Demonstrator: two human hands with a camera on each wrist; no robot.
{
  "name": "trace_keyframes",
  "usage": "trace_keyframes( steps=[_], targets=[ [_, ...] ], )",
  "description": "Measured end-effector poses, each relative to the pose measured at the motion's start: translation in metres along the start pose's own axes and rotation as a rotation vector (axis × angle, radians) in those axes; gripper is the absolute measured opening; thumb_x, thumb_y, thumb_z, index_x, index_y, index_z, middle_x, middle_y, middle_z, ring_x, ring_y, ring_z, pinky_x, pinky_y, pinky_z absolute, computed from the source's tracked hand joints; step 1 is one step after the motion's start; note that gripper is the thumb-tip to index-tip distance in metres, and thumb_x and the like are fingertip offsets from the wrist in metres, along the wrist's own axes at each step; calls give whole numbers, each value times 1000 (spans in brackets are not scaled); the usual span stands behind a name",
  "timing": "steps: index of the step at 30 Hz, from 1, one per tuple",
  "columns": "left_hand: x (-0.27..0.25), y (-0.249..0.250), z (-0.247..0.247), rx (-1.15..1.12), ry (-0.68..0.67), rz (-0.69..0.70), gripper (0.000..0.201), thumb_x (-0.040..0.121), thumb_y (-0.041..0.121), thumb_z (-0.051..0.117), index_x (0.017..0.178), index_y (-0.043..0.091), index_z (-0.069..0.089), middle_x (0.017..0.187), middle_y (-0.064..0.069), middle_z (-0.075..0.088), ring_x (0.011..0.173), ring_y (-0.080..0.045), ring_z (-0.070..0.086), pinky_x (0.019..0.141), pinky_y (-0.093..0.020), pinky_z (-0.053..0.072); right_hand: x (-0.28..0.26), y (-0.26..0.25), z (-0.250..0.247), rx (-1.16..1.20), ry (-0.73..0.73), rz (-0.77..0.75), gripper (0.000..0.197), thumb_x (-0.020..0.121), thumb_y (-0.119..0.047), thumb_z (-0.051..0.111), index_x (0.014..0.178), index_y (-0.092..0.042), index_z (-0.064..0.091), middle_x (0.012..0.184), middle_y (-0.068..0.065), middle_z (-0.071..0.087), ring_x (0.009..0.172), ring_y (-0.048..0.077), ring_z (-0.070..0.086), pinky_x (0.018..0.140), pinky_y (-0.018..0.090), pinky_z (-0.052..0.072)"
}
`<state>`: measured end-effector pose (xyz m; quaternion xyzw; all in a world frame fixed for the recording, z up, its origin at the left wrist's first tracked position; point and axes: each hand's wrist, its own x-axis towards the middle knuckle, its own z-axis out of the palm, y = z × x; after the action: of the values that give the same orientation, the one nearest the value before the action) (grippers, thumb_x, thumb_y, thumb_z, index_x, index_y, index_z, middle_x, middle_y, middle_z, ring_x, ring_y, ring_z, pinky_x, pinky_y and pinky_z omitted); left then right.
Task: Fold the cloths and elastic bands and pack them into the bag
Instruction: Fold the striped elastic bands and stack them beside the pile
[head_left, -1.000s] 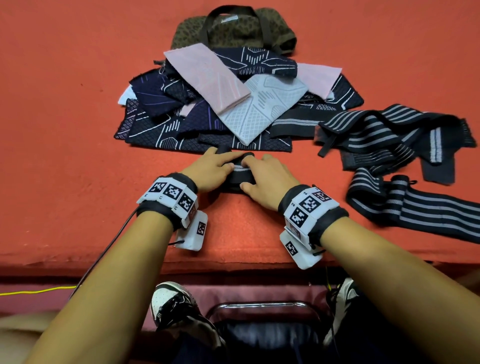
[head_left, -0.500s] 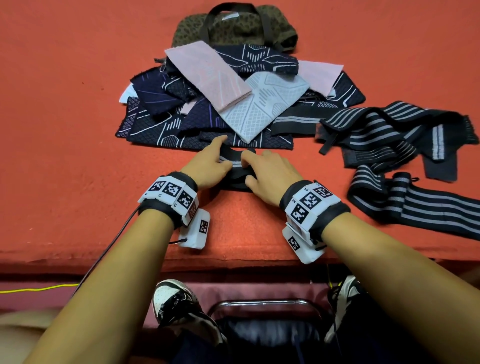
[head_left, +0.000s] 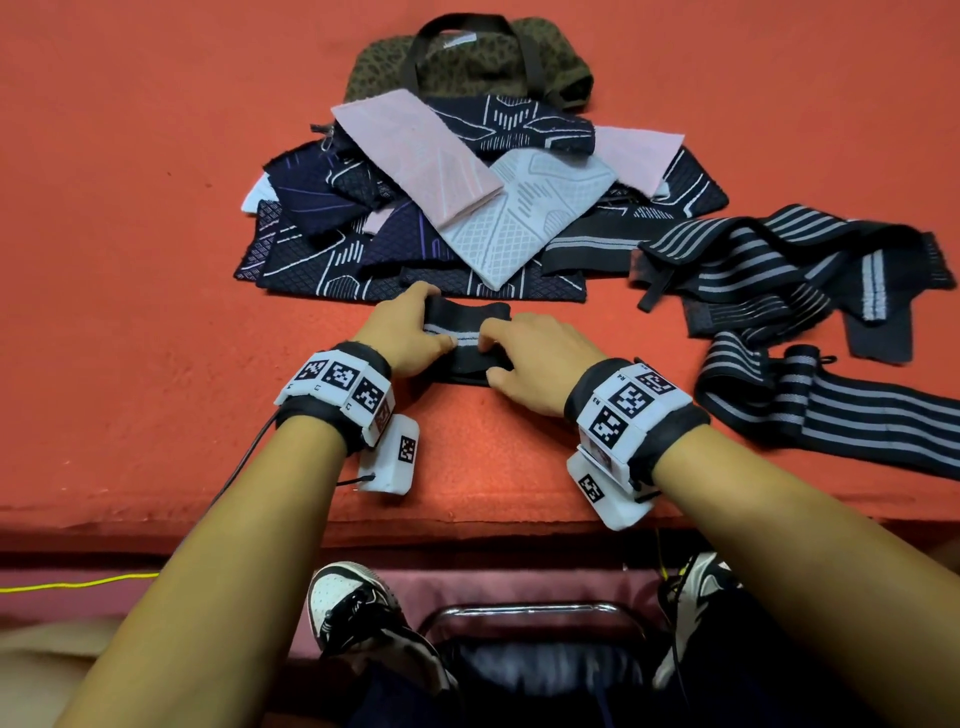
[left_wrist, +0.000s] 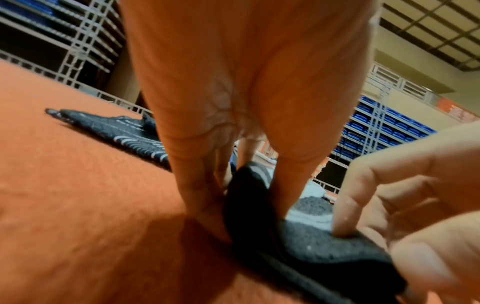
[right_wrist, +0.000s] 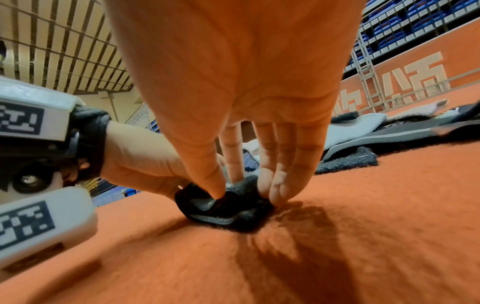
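Near the desk's front edge, just before the cloth pile, left hand and right hand pinched a folded elastic band at its ends; soft, light and springy, it looked likely to unfold if released.

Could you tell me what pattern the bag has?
Olive leopard-spotted fabric bag; head view.
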<state>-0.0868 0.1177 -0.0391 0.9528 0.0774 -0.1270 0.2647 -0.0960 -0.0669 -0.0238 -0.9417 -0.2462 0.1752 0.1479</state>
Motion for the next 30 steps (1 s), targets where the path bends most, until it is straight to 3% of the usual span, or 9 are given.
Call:
trace_keyframes(
  steps=[3, 6, 11, 14, 16, 20, 24, 26, 30],
  targets=[
    [0, -9, -10, 20, 52, -33, 58, 86, 21, 70, 138, 18, 46, 129, -12, 61, 117, -29, 56, 92, -27, 40, -3, -2, 3, -4, -45, -29, 49, 91, -29, 54, 138, -37, 44, 120, 6, 53, 107, 31, 56, 85, 38, 45],
    [0, -26, -24, 16, 117, -124, 57, 86, 19, 68, 138, 17, 46, 131, -13, 60, 119, -31, 55, 92, -28, 40, -4, -4, 7, -28, -108, -51, 61, 92, -29, 55, 147, -41, 31, 126, 7, 50, 113, 31, 54, 93, 42, 47],
    [0, -56, -41, -13, 245, -288, 57, 88, 16, 65, 140, 13, 42, 133, -18, 57, 122, -36, 54, 95, -33, 42, 0, -4, 6, -63, -124, -12, 58, 93, -31, 57, 147, -30, 37, 134, 7, 46, 122, 31, 48, 98, 46, 47],
    [3, -65, -46, 15, 322, -370, 55, 86, 18, 65, 135, 11, 41, 129, -23, 56, 117, -41, 54, 95, -43, 45, 2, -2, 7, -93, -103, 38, 54, 93, -32, 57, 143, -22, 42, 136, 8, 44, 125, 29, 43, 100, 47, 45],
    [5, -65, -43, 62, 350, -403, 60, 84, 21, 68, 136, 10, 40, 134, -25, 48, 123, -43, 47, 100, -48, 43, 2, 0, 8, -101, -82, 58, 52, 92, -31, 57, 141, -18, 44, 136, 7, 44, 125, 28, 41, 100, 47, 45],
    [5, -50, -28, 169, 409, -275, 57, 78, 36, 74, 124, 13, 48, 132, -17, 38, 126, -36, 35, 103, -47, 33, 4, 1, 10, -113, -72, 65, 49, 92, -32, 57, 137, -17, 49, 135, 6, 44, 123, 27, 40, 98, 46, 46],
    [8, -47, -23, 111, 309, -210, 39, 78, 37, 71, 102, 13, 52, 120, -16, 45, 115, -36, 43, 95, -42, 40, 5, 0, 12, -131, -75, 69, 45, 91, -33, 57, 133, -16, 53, 133, 6, 44, 122, 28, 40, 96, 45, 47],
    [8, -49, -23, 142, 230, -210, 39, 78, 38, 69, 102, 12, 51, 117, -18, 48, 110, -38, 48, 94, -43, 44, 5, 0, 12, -130, -70, 71, 44, 91, -32, 57, 132, -16, 53, 133, 6, 44, 123, 28, 40, 96, 45, 47],
    [5, -43, -21, 223, 197, -215, 47, 80, 35, 72, 111, 11, 49, 124, -19, 45, 116, -40, 45, 99, -48, 42, 4, 0, 11, -131, -66, 72, 44, 91, -32, 57, 132, -17, 54, 132, 6, 43, 122, 27, 40, 94, 43, 47]
  ],
)
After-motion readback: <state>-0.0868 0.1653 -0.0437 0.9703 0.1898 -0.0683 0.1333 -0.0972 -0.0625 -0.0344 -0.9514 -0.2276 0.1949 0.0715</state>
